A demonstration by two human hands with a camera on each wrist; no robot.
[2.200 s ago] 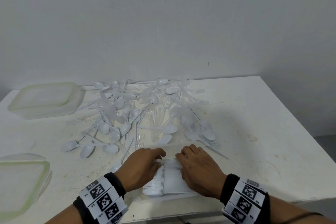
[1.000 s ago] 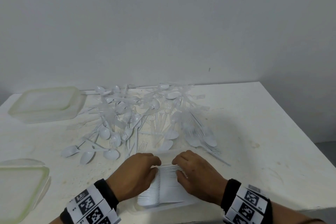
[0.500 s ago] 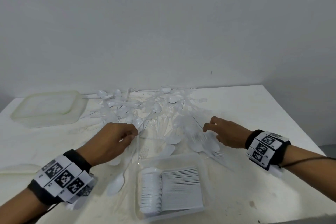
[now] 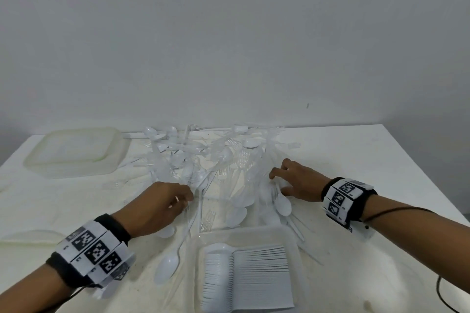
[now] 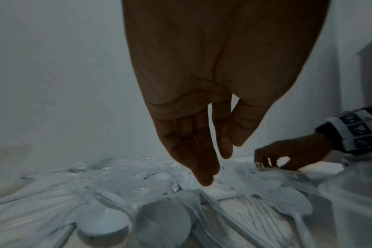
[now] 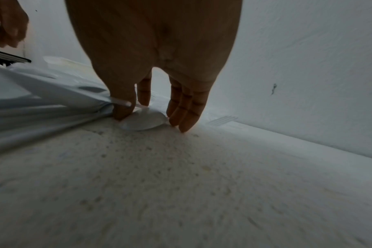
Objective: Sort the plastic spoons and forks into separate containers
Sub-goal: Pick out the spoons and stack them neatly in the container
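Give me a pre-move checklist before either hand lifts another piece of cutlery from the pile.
1. Clear plastic container nearest the person holds stacked white plastic spoons only: ok.
2. Second, frosted plastic container at the far left open: cannot tell.
3. Right hand on a single spoon bowl, thumb and fingers either side: ok.
4. Left hand holding anything: not ok, fingers straight above the pile of white plastic cutlery.
5. Forks separable from spoons in the tangled pile: cannot tell.
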